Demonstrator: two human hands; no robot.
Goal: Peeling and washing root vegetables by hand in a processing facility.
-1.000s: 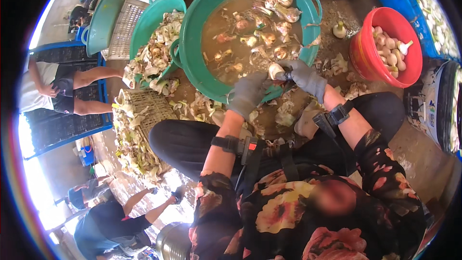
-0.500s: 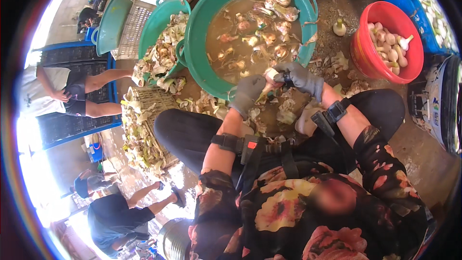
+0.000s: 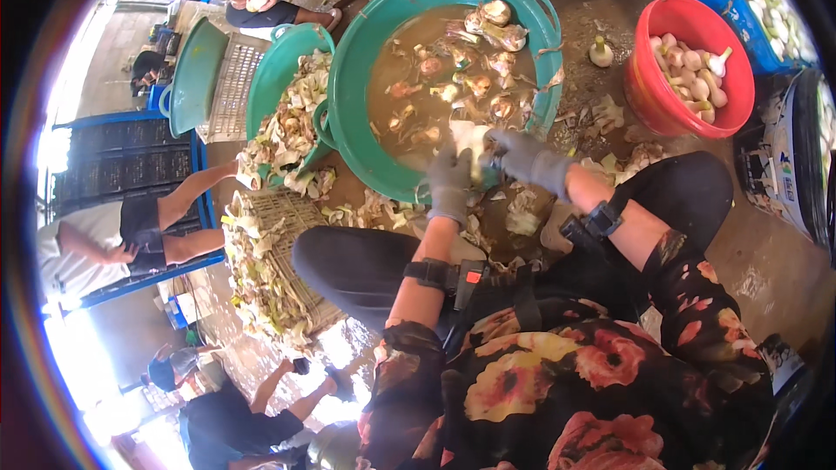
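Note:
Over the near rim of a large green tub (image 3: 355,165), my left hand (image 3: 449,181), in a grey glove, is closed round a pale garlic bulb (image 3: 470,137). Motion blurs the bulb. Close against its right side is my gloved right hand (image 3: 533,162), its fingers curled together. A small dark thing shows at those fingertips; its kind is too blurred to tell. Murky brown water fills the tub, with several unpeeled garlic bulbs (image 3: 495,33) and loose skins floating in it.
A red bucket (image 3: 640,91) of cleaned garlic bulbs stands at the right, beside a blue crate (image 3: 697,9). One bulb (image 3: 601,52) lies on the floor. At left, a smaller green basin (image 3: 261,91) and a woven basket (image 3: 283,257) carry peeled skins. Other people sit and stand beyond.
My hands have come closer together and the bulb between them now looks paler and blurred. The view has shifted slightly, and the seated person at the top left shows more.

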